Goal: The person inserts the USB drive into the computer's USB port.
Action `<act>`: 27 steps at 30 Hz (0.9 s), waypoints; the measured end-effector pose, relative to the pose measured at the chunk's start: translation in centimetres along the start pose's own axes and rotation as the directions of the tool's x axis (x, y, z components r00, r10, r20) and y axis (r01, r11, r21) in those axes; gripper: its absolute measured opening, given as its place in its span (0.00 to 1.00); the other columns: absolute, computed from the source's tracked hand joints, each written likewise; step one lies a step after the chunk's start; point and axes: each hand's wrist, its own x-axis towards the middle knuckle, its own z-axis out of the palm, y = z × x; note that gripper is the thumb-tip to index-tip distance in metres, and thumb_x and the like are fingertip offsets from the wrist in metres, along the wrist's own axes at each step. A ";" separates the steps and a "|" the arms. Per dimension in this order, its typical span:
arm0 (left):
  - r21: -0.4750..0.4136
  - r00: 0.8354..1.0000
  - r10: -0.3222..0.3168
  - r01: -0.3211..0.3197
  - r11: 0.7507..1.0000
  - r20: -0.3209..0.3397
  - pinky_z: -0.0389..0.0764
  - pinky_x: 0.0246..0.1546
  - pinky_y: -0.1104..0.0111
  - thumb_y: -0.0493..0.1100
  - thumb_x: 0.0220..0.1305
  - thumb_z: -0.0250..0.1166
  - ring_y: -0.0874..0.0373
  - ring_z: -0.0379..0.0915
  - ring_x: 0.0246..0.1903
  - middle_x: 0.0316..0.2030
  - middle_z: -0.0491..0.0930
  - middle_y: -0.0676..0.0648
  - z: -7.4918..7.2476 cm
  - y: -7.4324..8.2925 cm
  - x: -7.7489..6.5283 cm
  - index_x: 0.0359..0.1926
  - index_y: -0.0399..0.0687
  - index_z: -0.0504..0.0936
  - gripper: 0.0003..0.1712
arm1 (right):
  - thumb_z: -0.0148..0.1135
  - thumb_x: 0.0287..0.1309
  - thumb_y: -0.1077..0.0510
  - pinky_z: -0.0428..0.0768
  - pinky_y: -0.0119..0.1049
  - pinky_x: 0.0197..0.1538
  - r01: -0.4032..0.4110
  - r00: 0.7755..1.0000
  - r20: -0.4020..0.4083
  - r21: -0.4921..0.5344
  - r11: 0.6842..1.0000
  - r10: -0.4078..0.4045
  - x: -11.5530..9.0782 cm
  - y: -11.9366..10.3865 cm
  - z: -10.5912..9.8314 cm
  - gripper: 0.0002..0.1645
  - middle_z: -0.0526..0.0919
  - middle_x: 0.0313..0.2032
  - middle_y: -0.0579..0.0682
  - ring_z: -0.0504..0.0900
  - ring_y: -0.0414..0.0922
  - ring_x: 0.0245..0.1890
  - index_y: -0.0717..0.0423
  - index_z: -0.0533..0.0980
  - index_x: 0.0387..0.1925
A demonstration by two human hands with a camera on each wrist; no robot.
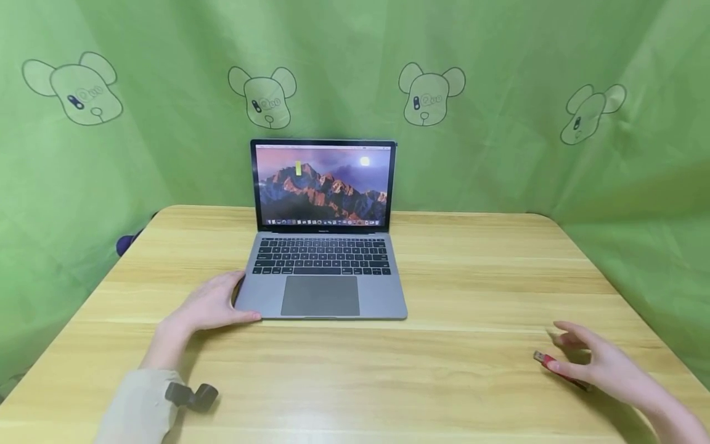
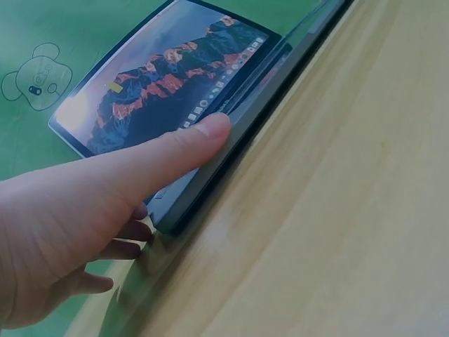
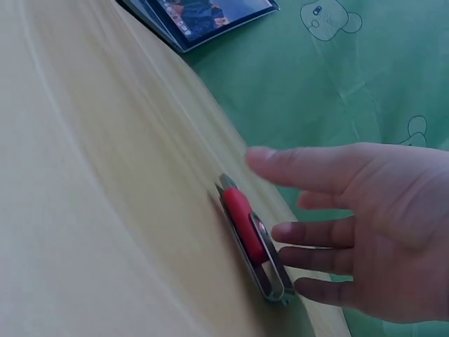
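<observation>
My left hand (image 1: pixel 215 304) rests at the near left corner of the open laptop (image 1: pixel 324 253), thumb laid against the front edge and the other fingers extended, loosely parted, beside the left side. The laptop stands upon the wooden tabletop (image 1: pixel 471 277), its screen (image 1: pixel 324 191) lit with a mountain picture above a row of icons. My right hand (image 1: pixel 601 364) is spread, thumb apart from the fingers, around a red USB stick (image 3: pixel 245 221) with a metal swivel cover (image 3: pixel 272 277). The stick lies on the tabletop, to the right of the laptop and nearer to me, its plug (image 1: pixel 539 356) directed obliquely leftward and away from me. Whether my fingertips touch it, I cannot tell. Behind the tabletop hangs green cloth (image 1: pixel 344 31), printed with outlined animal heads (image 1: pixel 432 102).
</observation>
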 end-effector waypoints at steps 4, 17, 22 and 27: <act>0.054 1.000 -0.005 0.005 0.999 -0.004 0.62 0.58 0.43 0.76 0.41 0.62 0.36 0.63 0.57 0.58 0.68 0.31 -0.1 0.1 -0.1 0.63 0.29 0.63 0.63 | 0.72 0.46 0.54 0.67 0.23 0.34 0.006 1.000 0.009 -0.037 0.999 -0.006 -0.3 0.3 0.3 0.36 0.79 0.41 0.57 0.69 0.24 0.37 0.70 0.70 0.53; 0.133 1.000 0.001 -0.002 0.991 0.012 0.61 0.58 0.43 0.77 0.44 0.59 0.35 0.63 0.57 0.57 0.68 0.31 -0.4 0.4 -0.2 0.63 0.30 0.63 0.61 | 0.69 0.48 0.56 0.70 0.28 0.29 0.023 0.999 -0.046 -0.102 0.995 -0.028 -0.3 0.3 1.2 0.11 0.74 0.28 0.38 0.67 0.27 0.27 0.53 0.77 0.34; 0.145 1.000 0.003 -0.004 0.989 0.006 0.62 0.58 0.43 0.78 0.44 0.58 0.36 0.63 0.57 0.58 0.68 0.31 -0.4 0.3 -0.3 0.63 0.30 0.63 0.62 | 0.68 0.50 0.57 0.69 0.27 0.29 0.054 0.995 -0.073 -0.104 0.993 -0.061 0.1 0.2 1.4 0.07 0.73 0.27 0.35 0.67 0.28 0.27 0.51 0.77 0.31; 0.150 1.000 0.007 -0.007 0.989 0.003 0.62 0.58 0.42 0.80 0.43 0.56 0.36 0.63 0.57 0.58 0.68 0.32 -0.2 0.0 -0.2 0.63 0.31 0.63 0.63 | 0.65 0.54 0.56 0.70 0.29 0.29 0.048 0.997 -0.048 -0.114 0.992 -0.053 1.0 -0.2 1.3 0.06 0.74 0.28 0.40 0.67 0.29 0.27 0.52 0.76 0.32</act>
